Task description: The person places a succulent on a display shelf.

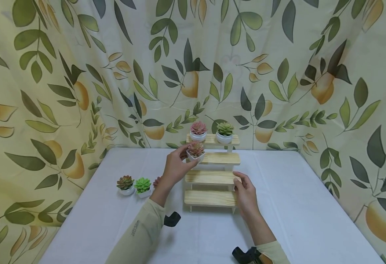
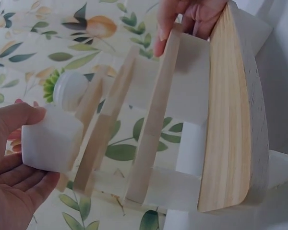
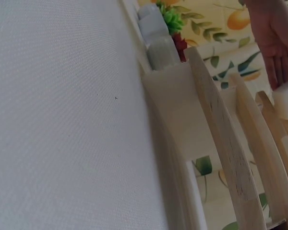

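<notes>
My left hand (image 1: pixel 175 167) holds a small potted succulent (image 1: pixel 196 151), pinkish-red in a white pot, between thumb and fingers. It is at the left end of the stand's second step from the top; whether the pot touches the step I cannot tell. My right hand (image 1: pixel 247 196) grips the right end of a lower step of the wooden tiered stand (image 1: pixel 209 198). On the top step sit a pink succulent (image 1: pixel 198 129) and a green succulent (image 1: pixel 225 131), both in round white pots. The left wrist view shows the white pot (image 2: pixel 53 141) in the fingers.
Left of the stand, a brownish succulent (image 1: pixel 125 183), a bright green succulent (image 1: pixel 143 186) and a dark red succulent (image 1: pixel 156 182), partly hidden by my left wrist, stand on the white tablecloth (image 1: pixel 279 205). A leaf-and-fruit patterned curtain (image 1: pixel 219 73) hangs behind the table.
</notes>
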`<state>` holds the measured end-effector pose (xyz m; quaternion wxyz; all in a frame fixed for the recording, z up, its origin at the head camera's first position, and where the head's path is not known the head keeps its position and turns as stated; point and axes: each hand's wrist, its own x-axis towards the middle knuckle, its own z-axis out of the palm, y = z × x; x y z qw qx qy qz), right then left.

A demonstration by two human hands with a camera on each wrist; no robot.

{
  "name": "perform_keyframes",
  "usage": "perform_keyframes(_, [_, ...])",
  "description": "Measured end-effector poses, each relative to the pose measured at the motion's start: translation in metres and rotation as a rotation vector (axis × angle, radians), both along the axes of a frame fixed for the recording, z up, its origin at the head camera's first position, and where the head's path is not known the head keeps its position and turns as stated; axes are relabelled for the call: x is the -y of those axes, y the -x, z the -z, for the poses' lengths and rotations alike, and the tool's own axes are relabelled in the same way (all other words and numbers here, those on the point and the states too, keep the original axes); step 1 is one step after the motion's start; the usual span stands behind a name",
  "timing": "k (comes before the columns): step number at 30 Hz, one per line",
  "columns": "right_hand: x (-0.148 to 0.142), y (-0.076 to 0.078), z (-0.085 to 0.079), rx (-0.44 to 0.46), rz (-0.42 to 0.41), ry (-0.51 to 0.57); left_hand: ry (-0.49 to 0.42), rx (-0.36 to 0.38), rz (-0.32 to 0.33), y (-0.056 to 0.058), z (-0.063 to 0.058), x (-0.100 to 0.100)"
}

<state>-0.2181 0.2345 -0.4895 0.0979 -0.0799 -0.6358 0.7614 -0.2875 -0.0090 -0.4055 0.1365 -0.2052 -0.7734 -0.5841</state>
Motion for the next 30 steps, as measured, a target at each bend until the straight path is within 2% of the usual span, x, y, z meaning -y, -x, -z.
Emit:
perform_keyframes(13, [0.003,0.001,0.003,-0.006,-0.008,0.001,0.004,0.055,-0.028,0.007,0.008,-0.008])
perform_keyframes(19, [0.002,0.000,0.003,-0.012,-0.010,-0.002,0.020,0.055,-0.043,0.008,0.008,-0.010])
perform_keyframes(30, [0.000,0.000,0.001,0.001,0.004,0.000,0.026,0.030,-0.023,0.011,0.007,-0.014])
